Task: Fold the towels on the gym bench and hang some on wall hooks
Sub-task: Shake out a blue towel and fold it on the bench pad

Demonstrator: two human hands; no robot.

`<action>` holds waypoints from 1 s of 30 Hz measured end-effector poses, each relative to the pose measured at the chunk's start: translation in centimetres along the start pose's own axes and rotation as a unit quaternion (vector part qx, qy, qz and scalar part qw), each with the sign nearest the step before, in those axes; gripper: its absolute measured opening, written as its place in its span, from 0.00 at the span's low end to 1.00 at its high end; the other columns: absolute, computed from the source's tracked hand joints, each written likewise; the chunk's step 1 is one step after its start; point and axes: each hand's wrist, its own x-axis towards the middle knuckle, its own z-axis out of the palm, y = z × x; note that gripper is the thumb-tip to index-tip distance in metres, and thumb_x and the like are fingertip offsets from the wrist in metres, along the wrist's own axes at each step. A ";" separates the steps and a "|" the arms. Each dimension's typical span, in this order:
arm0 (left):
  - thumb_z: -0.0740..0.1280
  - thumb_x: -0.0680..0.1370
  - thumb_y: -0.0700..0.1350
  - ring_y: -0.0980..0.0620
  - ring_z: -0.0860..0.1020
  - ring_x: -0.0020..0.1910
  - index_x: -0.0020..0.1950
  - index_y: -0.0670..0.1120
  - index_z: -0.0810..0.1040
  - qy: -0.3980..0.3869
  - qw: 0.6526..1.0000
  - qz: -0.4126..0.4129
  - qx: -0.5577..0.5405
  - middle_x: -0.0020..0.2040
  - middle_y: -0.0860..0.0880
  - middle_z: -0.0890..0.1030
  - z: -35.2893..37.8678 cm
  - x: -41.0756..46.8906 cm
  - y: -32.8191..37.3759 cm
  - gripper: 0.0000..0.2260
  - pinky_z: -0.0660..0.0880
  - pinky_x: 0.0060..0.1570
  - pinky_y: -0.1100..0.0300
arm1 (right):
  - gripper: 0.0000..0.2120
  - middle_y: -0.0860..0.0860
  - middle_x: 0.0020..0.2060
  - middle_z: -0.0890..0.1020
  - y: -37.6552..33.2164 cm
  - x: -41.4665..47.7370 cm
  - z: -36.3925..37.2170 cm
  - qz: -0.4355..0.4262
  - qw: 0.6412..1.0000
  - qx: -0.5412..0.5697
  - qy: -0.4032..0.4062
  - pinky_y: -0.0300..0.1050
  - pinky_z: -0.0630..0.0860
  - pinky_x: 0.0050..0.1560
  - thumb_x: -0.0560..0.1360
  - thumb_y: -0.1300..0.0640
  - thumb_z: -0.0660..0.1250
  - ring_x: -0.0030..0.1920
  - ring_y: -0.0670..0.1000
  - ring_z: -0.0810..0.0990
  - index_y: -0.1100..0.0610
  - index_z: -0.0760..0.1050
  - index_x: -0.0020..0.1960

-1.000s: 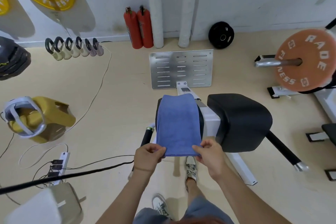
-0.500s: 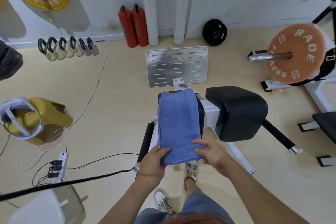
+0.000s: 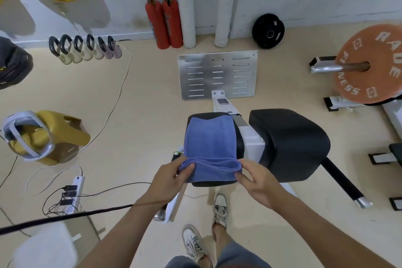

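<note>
Towel (image 3: 210, 139), blue, lies on bench pad (image 3: 214, 183), near edge folded.

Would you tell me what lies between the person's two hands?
Head view: the blue towel, its near edge pinched by the left hand and right hand.

Your blue towel (image 3: 210, 141) sits centre frame, folded to a narrow strip that runs lengthwise away from you on the black padded table (image 3: 214, 183). It covers nearly the full pad width, with a thin black margin showing at the far end, the right side and the near edge. The main surface is flat terry with no big wrinkles. The near end is doubled back into a short band across the strip, its edge rounded and slightly raised. Your left hand (image 3: 171, 177) pinches the band's left corner and your right hand (image 3: 258, 183) pinches its right corner.
</note>
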 end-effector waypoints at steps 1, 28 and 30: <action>0.60 0.81 0.48 0.63 0.74 0.36 0.41 0.59 0.72 0.007 1.000 -0.008 -0.025 0.35 0.65 0.77 0.0 0.8 0.4 0.10 0.67 0.37 0.71 | 0.07 0.48 0.43 0.81 -0.3 0.5 -0.2 0.034 0.999 0.022 -0.004 0.44 0.75 0.45 0.80 0.52 0.59 0.43 0.48 0.78 0.54 0.74 0.52; 0.63 0.77 0.52 0.48 0.76 0.44 0.45 0.50 0.76 0.006 0.972 -0.183 0.145 0.44 0.49 0.79 0.2 14.6 0.1 0.06 0.68 0.40 0.59 | 0.13 0.55 0.51 0.78 -0.1 13.6 -1.4 0.270 0.961 -0.052 -0.023 0.45 0.69 0.47 0.82 0.49 0.50 0.51 0.56 0.76 0.57 0.68 0.51; 0.66 0.76 0.49 0.50 0.77 0.49 0.55 0.49 0.75 0.002 0.970 -0.210 0.124 0.49 0.52 0.79 0.1 14.8 0.3 0.10 0.68 0.45 0.60 | 0.15 0.55 0.51 0.78 -0.3 13.8 -1.7 0.270 0.959 -0.077 -0.028 0.45 0.69 0.46 0.81 0.49 0.51 0.47 0.54 0.75 0.58 0.70 0.54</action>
